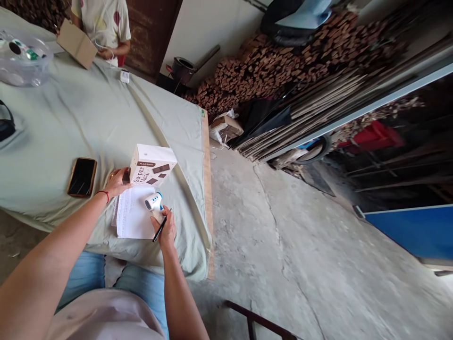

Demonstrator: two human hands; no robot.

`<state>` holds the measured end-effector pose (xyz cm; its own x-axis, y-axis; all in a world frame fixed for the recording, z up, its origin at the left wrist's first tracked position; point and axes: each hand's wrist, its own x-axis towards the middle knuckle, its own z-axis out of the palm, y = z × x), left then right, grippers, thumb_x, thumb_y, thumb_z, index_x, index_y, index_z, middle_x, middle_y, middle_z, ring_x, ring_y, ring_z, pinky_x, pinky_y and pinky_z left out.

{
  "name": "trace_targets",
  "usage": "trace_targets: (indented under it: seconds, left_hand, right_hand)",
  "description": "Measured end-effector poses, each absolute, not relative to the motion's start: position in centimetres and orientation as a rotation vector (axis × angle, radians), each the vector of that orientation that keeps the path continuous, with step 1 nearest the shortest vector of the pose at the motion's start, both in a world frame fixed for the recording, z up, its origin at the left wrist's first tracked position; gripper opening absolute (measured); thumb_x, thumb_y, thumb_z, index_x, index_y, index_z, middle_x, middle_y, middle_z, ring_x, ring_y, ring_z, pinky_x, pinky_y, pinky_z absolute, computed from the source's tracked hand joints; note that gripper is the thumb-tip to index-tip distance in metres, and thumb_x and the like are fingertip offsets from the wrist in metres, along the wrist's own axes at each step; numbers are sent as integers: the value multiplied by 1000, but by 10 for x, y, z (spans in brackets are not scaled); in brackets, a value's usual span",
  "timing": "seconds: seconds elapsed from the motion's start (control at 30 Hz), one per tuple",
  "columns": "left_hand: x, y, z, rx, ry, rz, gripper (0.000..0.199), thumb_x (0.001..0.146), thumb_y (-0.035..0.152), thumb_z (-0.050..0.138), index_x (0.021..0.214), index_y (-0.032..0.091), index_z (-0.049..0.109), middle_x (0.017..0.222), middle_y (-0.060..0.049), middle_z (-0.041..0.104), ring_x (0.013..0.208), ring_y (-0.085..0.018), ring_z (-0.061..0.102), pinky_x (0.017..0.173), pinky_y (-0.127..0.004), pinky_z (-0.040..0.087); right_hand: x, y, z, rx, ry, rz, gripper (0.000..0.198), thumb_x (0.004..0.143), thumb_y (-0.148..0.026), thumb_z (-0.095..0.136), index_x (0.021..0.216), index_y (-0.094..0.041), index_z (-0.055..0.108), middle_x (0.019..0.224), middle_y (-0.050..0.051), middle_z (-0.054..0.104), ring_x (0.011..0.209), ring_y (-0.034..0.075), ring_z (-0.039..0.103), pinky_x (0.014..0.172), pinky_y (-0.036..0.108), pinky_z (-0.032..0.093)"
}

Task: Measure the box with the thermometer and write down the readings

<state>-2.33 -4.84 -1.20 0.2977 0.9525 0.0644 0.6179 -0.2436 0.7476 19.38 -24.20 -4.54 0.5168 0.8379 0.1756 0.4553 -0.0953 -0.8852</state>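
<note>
My left hand [118, 182] grips the lower left edge of a white carton [153, 165] marked "Super Meal", which stands upright on the cloth-covered table. In my right hand [167, 230] is a white and blue infrared thermometer [153, 201], held by its handle above an open notebook [132, 219]. A black pen [160, 229] also sits between the fingers of that hand. Handwriting covers part of the notebook page. Left of my left hand lies a dark-screened phone [82, 177].
Across the table [106, 113], a person [101, 28] holds an open cardboard box [77, 43] and a white cable. A small white device [124, 76] lies nearby. A clear plastic tub [26, 66] stands far left, near a black strapped object [6, 123]. Stacked firewood [262, 66] lines the wall.
</note>
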Motion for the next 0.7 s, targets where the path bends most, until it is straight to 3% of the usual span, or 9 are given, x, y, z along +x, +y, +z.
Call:
trace_targets:
  seconds: [0.17,0.27,0.47,0.7]
  left_hand:
    - [-27,-46,-14,1797,1354,790,70,81,51,69,142,19,56,124,-10,74,138,-33,55,120,-51,40]
    - [-27,-47,-14,1738,1336,856,68,85,59,64,140,18,58,122,-11,74,134,-33,58,112,-49,48]
    - [-26,-51,-12,1779,1347,902,57,87,59,62,126,18,68,121,-12,75,127,-33,62,107,-47,52]
    - [-27,-49,-11,1924,1370,853,52,91,61,53,119,21,72,115,-8,76,119,-31,64,109,-46,49]
  right_hand:
    - [187,-222,-23,-1421,-681,747,42,67,-47,80,90,-24,54,86,0,71,75,17,65,67,29,50]
    - [179,-201,-9,-1255,-536,851,41,71,-50,76,93,-25,51,75,-4,67,69,16,65,65,28,50]
    - [161,-160,8,-1093,-410,993,41,63,-42,79,84,-24,48,82,2,76,68,15,67,55,24,47]
    - [153,-146,7,-1094,-378,961,40,62,-44,78,82,-24,49,82,3,77,67,16,67,51,24,45]
